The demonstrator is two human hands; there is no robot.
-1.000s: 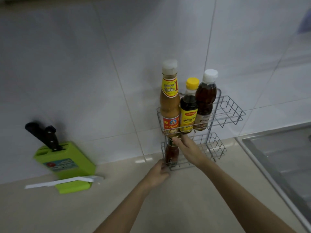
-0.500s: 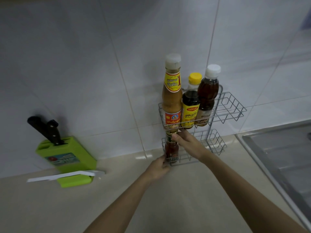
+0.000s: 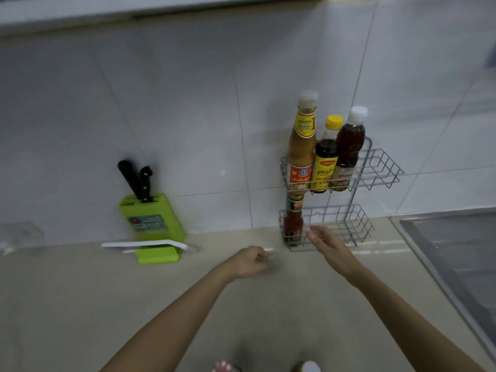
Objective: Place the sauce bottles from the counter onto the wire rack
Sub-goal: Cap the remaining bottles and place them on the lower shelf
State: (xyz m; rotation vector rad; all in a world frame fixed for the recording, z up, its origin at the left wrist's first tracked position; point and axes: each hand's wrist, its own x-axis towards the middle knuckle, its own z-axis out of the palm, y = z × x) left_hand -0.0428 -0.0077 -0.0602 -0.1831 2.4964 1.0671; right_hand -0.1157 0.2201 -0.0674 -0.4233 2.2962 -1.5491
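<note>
A two-tier wire rack [image 3: 381, 167] stands against the tiled wall on the counter. Its upper shelf holds a tall tan sauce bottle [image 3: 302, 146], a dark bottle with a yellow cap [image 3: 325, 159] and a brown bottle with a white cap [image 3: 349, 146]. A small red sauce bottle [image 3: 293, 222] stands upright at the left end of the lower shelf. My right hand [image 3: 328, 244] hovers just in front of the lower shelf, fingers apart, holding nothing. My left hand [image 3: 251, 261] is over the counter to the left of the rack, fingers loosely curled and holding nothing.
A green knife block [image 3: 153, 224] with black-handled knives stands at the left by the wall, with a white strip [image 3: 145, 245] lying across its base. A steel sink [image 3: 456, 253] lies at the right. Two bottle caps [image 3: 308, 367] show at the bottom edge.
My right hand has let go of the small red bottle and drawn back from the lower shelf. My left hand has moved away from the rack's corner, toward the left. The view has tilted up.
</note>
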